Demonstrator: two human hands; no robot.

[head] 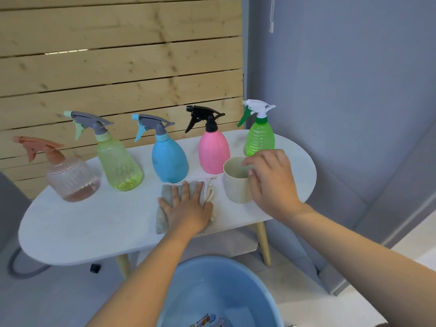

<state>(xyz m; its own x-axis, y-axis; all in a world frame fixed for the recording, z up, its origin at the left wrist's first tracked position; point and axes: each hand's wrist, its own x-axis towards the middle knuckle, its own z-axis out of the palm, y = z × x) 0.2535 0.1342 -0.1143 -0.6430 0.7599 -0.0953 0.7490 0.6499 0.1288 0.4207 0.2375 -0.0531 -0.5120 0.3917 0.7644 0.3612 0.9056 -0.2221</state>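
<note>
Right hand (271,182) grip curls on the cup (234,190) rim, right end of the tabletop (94,220). Looks light, stiff, maybe slick, so better held round the wall. Left hand (188,208) lies flat on the soft cloth (168,190).

Five spray bottles stand on one white table (94,227): peach bottle (73,182), yellow bottle (119,166), blue bottle (168,161), pink bottle (213,152), green bottle (259,140). There is one beige cup (236,187) and one blue basin (212,279). One grey cloth (165,194) lies there, possibly with a second pale one beneath.
</note>
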